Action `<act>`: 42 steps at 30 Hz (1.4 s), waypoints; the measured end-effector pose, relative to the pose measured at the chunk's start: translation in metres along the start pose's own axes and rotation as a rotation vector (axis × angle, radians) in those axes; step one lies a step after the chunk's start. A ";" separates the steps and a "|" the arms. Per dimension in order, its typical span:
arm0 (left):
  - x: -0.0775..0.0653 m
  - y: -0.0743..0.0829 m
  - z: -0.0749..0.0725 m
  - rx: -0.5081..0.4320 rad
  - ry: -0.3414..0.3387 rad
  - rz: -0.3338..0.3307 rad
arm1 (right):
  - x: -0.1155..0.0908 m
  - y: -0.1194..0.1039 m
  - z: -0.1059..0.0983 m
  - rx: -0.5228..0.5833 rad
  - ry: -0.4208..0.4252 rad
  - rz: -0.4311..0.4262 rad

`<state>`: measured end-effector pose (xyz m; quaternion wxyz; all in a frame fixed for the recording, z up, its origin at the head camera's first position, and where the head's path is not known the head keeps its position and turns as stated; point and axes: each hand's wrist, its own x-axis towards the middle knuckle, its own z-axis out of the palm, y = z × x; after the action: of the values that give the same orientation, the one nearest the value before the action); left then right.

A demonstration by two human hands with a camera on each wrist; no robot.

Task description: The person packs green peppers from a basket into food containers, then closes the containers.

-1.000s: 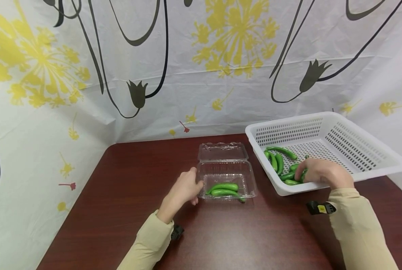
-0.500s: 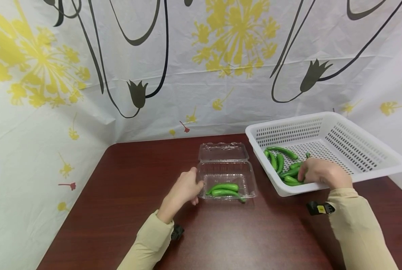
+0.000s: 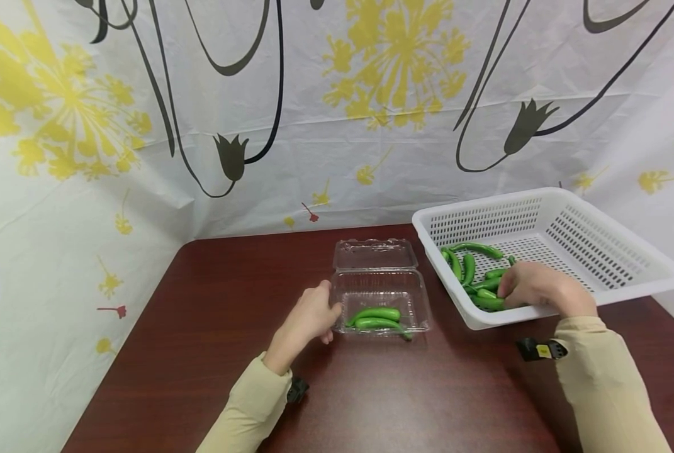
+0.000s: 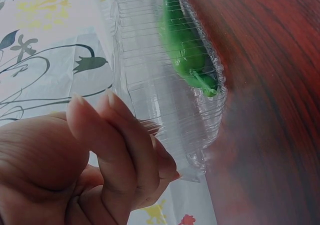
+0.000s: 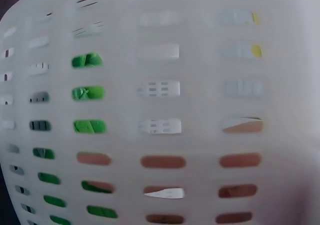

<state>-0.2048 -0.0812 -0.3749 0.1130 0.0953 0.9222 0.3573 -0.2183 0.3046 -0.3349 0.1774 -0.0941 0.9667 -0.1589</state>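
My left hand [image 3: 309, 314] holds the left edge of a clear plastic clamshell container [image 3: 345, 286], its fingers curled at the rim. In the left wrist view, those fingers [image 4: 125, 150] overlap the ribbed plastic wall [image 4: 150, 75]. Two green chili peppers [image 3: 377, 313] lie along the container's near side, one stem end at the front rim. My right hand [image 3: 540, 286] reaches over the near wall of a white perforated basket [image 3: 642, 277], fingertips down among several green chili peppers [image 3: 486, 302]. I cannot tell whether it grips one. The right wrist view shows mostly the basket's slotted wall [image 5: 200, 105].
The container's clear lid [image 3: 375, 255] is folded back, flat on the dark red-brown table [image 3: 246, 270]. Behind the table hangs a white floral sheet [image 3: 291, 113]. More peppers [image 3: 455, 264] lie by the basket's left wall.
In the basket, the peppers near my right fingertips have shifted a little and the hand has moved slightly. My left hand, the container and its two peppers have stayed in place.
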 end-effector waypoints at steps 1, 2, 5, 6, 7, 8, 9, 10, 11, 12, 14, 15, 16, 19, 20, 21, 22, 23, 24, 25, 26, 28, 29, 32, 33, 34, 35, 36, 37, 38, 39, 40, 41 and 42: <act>0.000 0.000 0.000 0.002 0.000 0.001 | 0.000 0.000 -0.001 0.004 -0.001 -0.001; 0.000 0.000 0.000 0.005 0.000 0.001 | 0.000 0.001 -0.001 0.009 -0.001 -0.005; 0.000 0.001 0.000 0.007 0.000 0.000 | 0.000 0.002 -0.003 0.020 -0.005 -0.009; 0.000 0.001 0.000 0.007 0.000 -0.001 | 0.000 0.003 -0.004 0.025 -0.003 -0.012; 0.000 0.001 0.000 0.007 0.000 -0.001 | -0.001 0.003 -0.004 0.024 0.002 -0.019; 0.000 0.001 0.000 0.007 -0.001 -0.003 | -0.002 0.004 -0.005 0.021 0.007 -0.027; 0.000 0.001 0.000 0.006 -0.001 -0.005 | -0.002 0.005 -0.006 0.017 0.009 -0.036; 0.000 0.001 0.000 0.005 -0.001 -0.005 | -0.003 0.005 -0.006 0.016 0.016 -0.040; 0.000 0.001 0.000 0.004 -0.002 -0.006 | -0.003 0.006 -0.007 0.016 0.022 -0.052; 0.000 0.001 0.000 0.003 -0.002 -0.006 | -0.004 0.007 -0.008 0.015 0.028 -0.055; 0.000 0.001 0.000 -0.002 -0.002 -0.007 | -0.004 0.008 -0.009 0.023 0.036 -0.057; -0.001 0.001 0.000 -0.003 -0.003 -0.009 | -0.005 0.008 -0.009 0.030 0.040 -0.059; -0.001 0.001 0.000 -0.006 -0.004 -0.007 | -0.005 0.008 -0.010 0.033 0.044 -0.059; 0.000 0.001 0.000 -0.007 -0.005 -0.013 | -0.006 0.009 -0.011 0.043 0.052 -0.068; 0.000 0.001 0.000 -0.007 -0.006 -0.014 | -0.007 0.010 -0.011 0.047 0.054 -0.072; 0.000 0.000 0.000 -0.008 -0.006 -0.013 | -0.007 0.010 -0.012 0.041 0.061 -0.075; 0.000 0.000 0.000 -0.009 -0.007 -0.012 | -0.007 0.010 -0.012 0.037 0.067 -0.079; 0.000 0.000 0.000 -0.009 -0.008 -0.014 | -0.008 0.011 -0.012 0.035 0.074 -0.083; 0.000 0.000 0.001 -0.010 -0.008 -0.012 | -0.008 0.011 -0.012 0.037 0.080 -0.087; 0.000 0.000 0.001 -0.011 -0.008 -0.011 | -0.008 0.011 -0.012 0.037 0.089 -0.089; 0.000 0.000 0.001 -0.012 -0.008 -0.011 | -0.008 0.011 -0.013 0.037 0.097 -0.092; 0.000 0.000 0.001 -0.012 -0.008 -0.011 | -0.008 0.010 -0.013 0.039 0.111 -0.097; -0.001 0.000 0.001 -0.011 -0.008 -0.011 | -0.008 0.010 -0.013 0.038 0.117 -0.098; -0.001 0.000 0.000 -0.013 -0.008 -0.012 | -0.009 0.010 -0.014 0.033 0.132 -0.102; -0.001 0.000 0.000 -0.014 -0.009 -0.012 | -0.009 0.010 -0.014 0.033 0.136 -0.104; -0.001 0.000 0.000 -0.013 -0.009 -0.012 | -0.009 0.010 -0.014 0.032 0.144 -0.103; -0.001 0.000 0.000 -0.011 -0.010 -0.012 | -0.010 0.010 -0.014 0.036 0.149 -0.106; -0.001 0.000 0.000 -0.010 -0.010 -0.012 | -0.010 0.010 -0.015 0.043 0.152 -0.107; 0.000 0.000 0.000 -0.010 -0.010 -0.009 | -0.010 0.010 -0.015 0.047 0.158 -0.107; 0.000 0.001 0.000 -0.008 -0.011 -0.009 | -0.011 0.010 -0.015 0.047 0.167 -0.109; 0.000 0.001 -0.001 -0.004 -0.012 -0.010 | -0.011 0.010 -0.015 0.049 0.172 -0.109; 0.000 0.001 -0.001 -0.002 -0.012 -0.010 | -0.011 0.011 -0.015 0.052 0.177 -0.113; 0.000 0.001 -0.001 -0.001 -0.012 -0.011 | -0.011 0.011 -0.015 0.057 0.179 -0.121; 0.000 0.001 -0.001 0.000 -0.012 -0.010 | -0.012 0.011 -0.015 0.060 0.183 -0.123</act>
<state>-0.2045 -0.0813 -0.3740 0.1204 0.0929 0.9220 0.3561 -0.2146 0.3213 -0.3213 0.0808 -0.1331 0.9660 -0.2064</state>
